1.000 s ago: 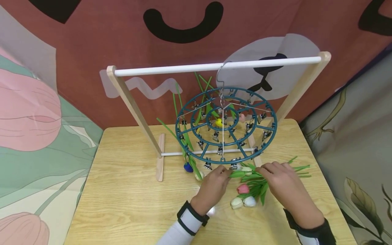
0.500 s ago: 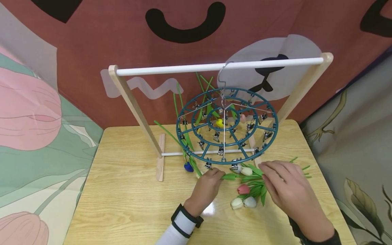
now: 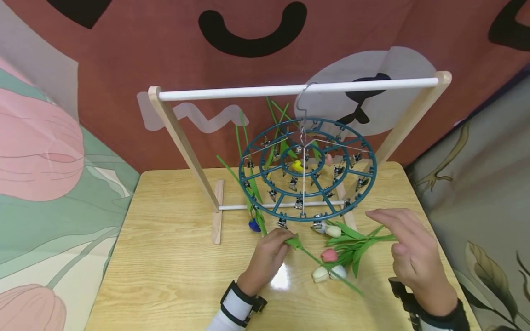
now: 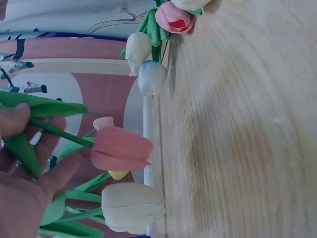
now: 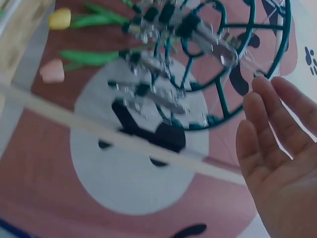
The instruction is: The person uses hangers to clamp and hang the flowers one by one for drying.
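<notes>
My left hand pinches an artificial pink tulip by its green stem, just behind the bloom. In the head view the bloom is hidden by the hand, and the stem slants down to the right. My right hand, fingers extended and holding nothing, is raised right of a bunch of tulips. On the table lie a red-pink tulip and several white ones, their leaves spread to the right. Above hangs a round teal clip hanger with metal clips.
A wooden stand with a white top rod carries the hanger. Several tulips hang from its clips, among them a blue one and a yellow one. A printed cloth stands behind the wooden table.
My left hand has drawn the pink tulip leftward out of the bunch, and its stem has swung clear, pointing down-right. My right hand has moved right, off the bunch, and straightened its fingers.
</notes>
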`<state>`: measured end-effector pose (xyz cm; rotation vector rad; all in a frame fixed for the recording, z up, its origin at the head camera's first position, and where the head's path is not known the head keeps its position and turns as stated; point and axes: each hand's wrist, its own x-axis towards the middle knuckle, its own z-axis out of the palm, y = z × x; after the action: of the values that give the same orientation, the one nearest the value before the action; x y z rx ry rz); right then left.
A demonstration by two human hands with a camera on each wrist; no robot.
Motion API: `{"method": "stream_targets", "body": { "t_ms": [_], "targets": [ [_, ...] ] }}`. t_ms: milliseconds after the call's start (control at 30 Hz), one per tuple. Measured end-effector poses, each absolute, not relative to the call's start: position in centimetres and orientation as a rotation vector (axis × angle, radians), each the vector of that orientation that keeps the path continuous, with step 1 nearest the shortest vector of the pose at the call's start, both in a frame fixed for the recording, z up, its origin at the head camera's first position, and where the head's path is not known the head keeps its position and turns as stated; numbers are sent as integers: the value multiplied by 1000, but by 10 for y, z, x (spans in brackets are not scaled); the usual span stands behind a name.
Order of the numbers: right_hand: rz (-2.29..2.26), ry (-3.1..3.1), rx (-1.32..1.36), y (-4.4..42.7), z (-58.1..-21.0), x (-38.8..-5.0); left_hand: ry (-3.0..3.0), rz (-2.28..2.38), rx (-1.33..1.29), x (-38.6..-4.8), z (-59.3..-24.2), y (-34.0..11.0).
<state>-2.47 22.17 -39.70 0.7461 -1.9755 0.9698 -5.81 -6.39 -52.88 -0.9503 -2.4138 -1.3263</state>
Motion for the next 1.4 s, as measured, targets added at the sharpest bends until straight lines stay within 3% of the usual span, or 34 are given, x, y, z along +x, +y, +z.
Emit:
{"method": "stream_targets", "body": {
  "t_ms": [300, 600, 1133, 1400],
  "targets": [
    [1047, -2147, 939, 202, -412, -25, -2182, -1576, -910, -61, -531, -71],
    [1026, -2435, 949, 158, -410, -24, -2121, -1656, -778, -58, -531, -72],
    [978, -2582, 576, 101, -428, -44, -2082, -2033, -531, -55, -536, -74],
    [1031, -2493, 589, 87, -426, -60, -2092, -2269, -356, -50, -530, -66]
  ]
}}
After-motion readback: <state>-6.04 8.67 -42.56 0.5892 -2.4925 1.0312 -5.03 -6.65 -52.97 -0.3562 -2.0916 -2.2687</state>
